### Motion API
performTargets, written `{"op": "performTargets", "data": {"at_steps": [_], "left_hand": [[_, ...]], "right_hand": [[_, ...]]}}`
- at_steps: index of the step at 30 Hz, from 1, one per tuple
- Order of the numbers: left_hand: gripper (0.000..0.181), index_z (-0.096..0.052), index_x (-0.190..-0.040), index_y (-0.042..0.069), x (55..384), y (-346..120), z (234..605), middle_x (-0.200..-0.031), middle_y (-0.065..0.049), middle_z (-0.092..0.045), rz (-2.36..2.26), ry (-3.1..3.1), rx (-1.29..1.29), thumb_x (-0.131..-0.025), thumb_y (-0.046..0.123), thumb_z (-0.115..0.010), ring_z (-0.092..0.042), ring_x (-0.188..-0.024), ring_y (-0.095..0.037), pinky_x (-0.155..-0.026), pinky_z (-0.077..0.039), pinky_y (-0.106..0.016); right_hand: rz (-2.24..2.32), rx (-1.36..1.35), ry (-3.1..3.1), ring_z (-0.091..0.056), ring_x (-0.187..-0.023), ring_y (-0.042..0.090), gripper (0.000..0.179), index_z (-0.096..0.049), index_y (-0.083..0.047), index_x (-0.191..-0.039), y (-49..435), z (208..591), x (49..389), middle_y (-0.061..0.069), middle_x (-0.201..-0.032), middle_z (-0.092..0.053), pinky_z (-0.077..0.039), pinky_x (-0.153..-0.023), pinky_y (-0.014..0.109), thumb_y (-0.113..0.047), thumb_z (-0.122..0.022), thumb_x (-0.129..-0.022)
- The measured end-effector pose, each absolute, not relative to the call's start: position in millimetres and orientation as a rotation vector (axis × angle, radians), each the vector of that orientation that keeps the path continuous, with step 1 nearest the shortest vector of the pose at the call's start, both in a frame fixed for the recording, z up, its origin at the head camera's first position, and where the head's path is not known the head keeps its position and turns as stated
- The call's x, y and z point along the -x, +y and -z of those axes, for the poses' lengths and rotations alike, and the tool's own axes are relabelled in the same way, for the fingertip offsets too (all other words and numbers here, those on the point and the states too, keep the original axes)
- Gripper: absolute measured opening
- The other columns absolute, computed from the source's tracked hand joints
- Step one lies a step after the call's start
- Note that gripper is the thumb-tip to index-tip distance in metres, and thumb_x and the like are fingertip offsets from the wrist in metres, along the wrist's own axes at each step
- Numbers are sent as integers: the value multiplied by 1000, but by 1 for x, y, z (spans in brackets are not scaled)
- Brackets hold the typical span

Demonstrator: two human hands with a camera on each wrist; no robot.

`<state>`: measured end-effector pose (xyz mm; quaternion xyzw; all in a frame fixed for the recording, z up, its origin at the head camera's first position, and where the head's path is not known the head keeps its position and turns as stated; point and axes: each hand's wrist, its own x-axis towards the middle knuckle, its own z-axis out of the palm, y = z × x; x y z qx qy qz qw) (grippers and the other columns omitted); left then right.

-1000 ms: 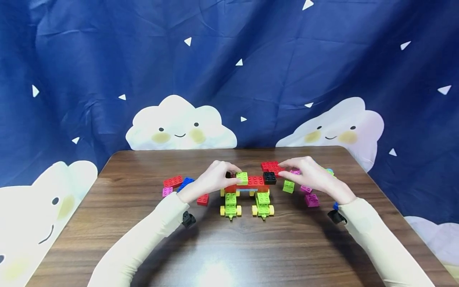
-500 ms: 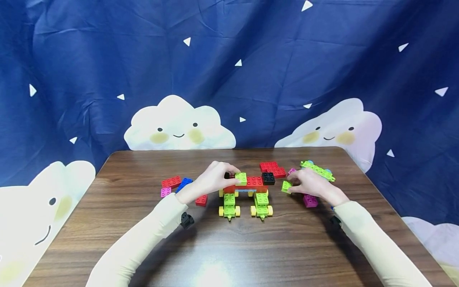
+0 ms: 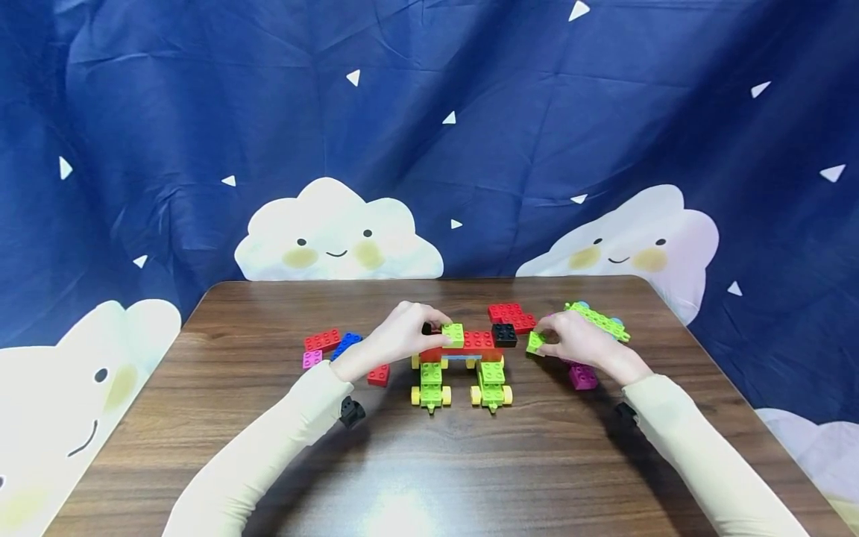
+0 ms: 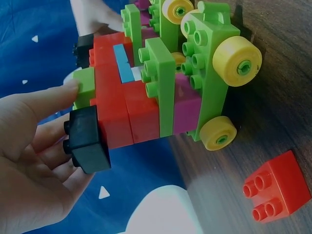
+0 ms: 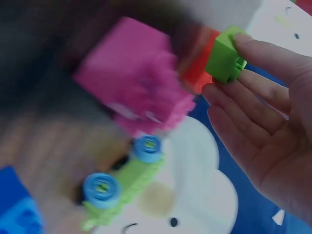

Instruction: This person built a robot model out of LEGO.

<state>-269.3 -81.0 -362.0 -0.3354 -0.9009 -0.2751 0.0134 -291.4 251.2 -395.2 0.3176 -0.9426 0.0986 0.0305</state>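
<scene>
A toy-brick vehicle stands mid-table, with a red brick top (image 3: 479, 341) over two green wheeled bases (image 3: 432, 384) with yellow wheels. On its top sit a lime brick (image 3: 453, 335) and a black brick (image 3: 504, 334); another black brick (image 4: 88, 139) shows in the left wrist view. My left hand (image 3: 400, 333) pinches the lime brick on top between thumb and fingers. To the right of the vehicle, my right hand (image 3: 579, 340) pinches a second lime brick (image 5: 227, 54) between thumb and fingertips, with its side toward the right wrist camera.
Red bricks (image 3: 511, 317) lie behind the vehicle. Beyond my right hand is a green wheeled base (image 3: 597, 321) with blue wheels; a magenta brick (image 3: 582, 377) lies below that hand. Left of the vehicle are red (image 3: 323, 341), blue (image 3: 347, 342) and pink (image 3: 312, 359) bricks, plus a small red brick (image 3: 379, 375).
My right hand has moved down from near the red bricks, taken hold of the lime brick and tilted it. My left hand stays on the vehicle's lime brick.
</scene>
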Motion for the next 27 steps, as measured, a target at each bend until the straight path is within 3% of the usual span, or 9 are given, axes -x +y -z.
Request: {"op": "performTargets", "data": {"at_steps": [12, 19, 27], "left_hand": [[30, -75, -112, 8, 271, -81, 362, -96, -4, -77, 843, -2818, 1042, -88, 27, -75, -68, -84, -16, -74, -53, -23], [31, -75, -112, 8, 271, -80, 363, -98, -5, -77, 842, -2815, 1042, -88, 28, -75, -70, -88, -18, -77, -55, -27], [32, -75, -113, 8, 271, -80, 362, -100, -5, -77, 823, -2816, 1053, -88, 28, -75, -70, -88, -15, -78, -55, -25]], "right_hand": [[-371, -1010, -2773, -69, -82, 20, 25, -73, -1, -102, 227, 340, 289, 11, -96, -75, -56, -76, 40, -10, -80, -80], [-368, -1030, -2789, -67, -77, 12, 27, -72, -4, -108, 212, 317, 284, 9, -102, -75, -57, -81, 42, -14, -77, -84], [-358, -1174, -2740, -69, -89, 18, 31, -74, -6, -108, 184, 307, 273, 6, -101, -76, -57, -83, 39, -20, -81, -82]]}}
